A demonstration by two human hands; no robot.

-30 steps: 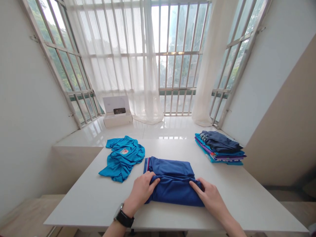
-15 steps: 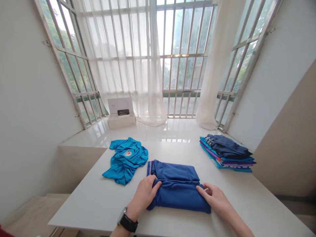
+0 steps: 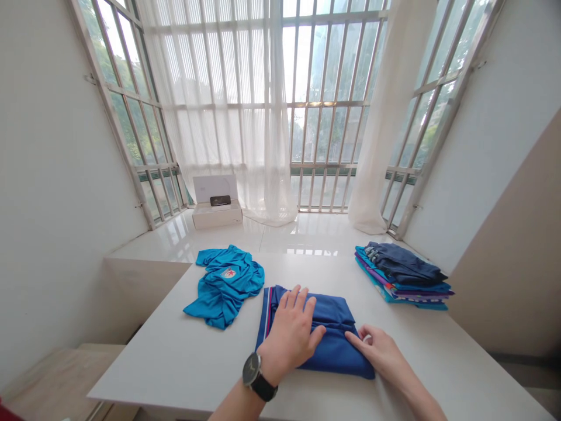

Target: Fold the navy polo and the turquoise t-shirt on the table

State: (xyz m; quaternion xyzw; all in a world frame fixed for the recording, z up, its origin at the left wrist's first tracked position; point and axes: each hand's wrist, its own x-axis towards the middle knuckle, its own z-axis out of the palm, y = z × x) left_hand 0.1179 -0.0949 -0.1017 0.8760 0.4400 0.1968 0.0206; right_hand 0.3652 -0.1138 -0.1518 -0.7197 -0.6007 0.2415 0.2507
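Observation:
A folded royal-blue garment [image 3: 337,351] with red and white stripes along its left edge lies on the white table [image 3: 175,374] in front of me. Over its left half my left hand [image 3: 294,330] rests open, fingers spread and pointing away from me; a black-strapped watch [image 3: 258,374] is on that wrist. At the garment's right end my right hand [image 3: 377,348] pinches the edge, thumb on top and the fingers curled at the side. A crumpled turquoise shirt [image 3: 228,286] with a small white and red emblem lies to the left of the garment.
At the right stands a stack of folded clothes [image 3: 403,275], with dark navy on top. A white open box [image 3: 217,216] holding a dark device [image 3: 220,200] is on the sill beneath barred windows and white curtains [image 3: 267,175].
My left hand has let go of the garment's left side and moved forward and right, spreading flat over it. The striped left edge shows more. My right hand is almost unmoved.

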